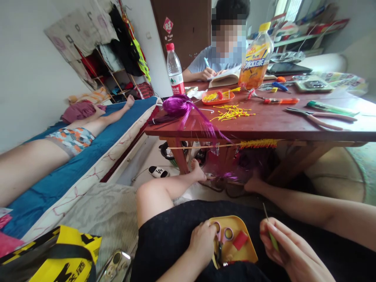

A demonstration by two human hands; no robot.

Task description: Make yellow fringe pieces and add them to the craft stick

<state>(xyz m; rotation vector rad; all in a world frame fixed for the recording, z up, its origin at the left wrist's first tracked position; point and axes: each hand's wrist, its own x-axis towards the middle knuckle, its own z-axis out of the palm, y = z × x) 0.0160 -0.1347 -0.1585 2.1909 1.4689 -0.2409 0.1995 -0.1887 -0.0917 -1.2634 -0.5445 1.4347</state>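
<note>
Lettering reading 冰红茶 marks the yellow-capped iced tea bottle [256, 64], standing on the table [266, 126] beyond the yellow tray [252, 252] on the person's lap. Farther beyond the tray, a red diamond sticker [168, 25] on the brown door [190, 35] shows 旺; a black-and-white slipper [158, 171], beyond the tray and to its left, shows LA. A red-capped water bottle [176, 74], also beyond the tray, has a red-and-white label too blurred to read surely. Well left of the tray is a yellow-and-black bag [73, 244], its printing partly cut off. The left hand [202, 239] has its fingers curled closed on the tray's left rim; whether they also touch the scissors [220, 246] inside, I cannot tell. A red block [241, 240] sits in the tray beside the scissors. Just right of the tray, the right hand [280, 241] pinches a slim green-handled tool [274, 241] between thumb and fingers, its thin metal tip sticking out past them.
</note>
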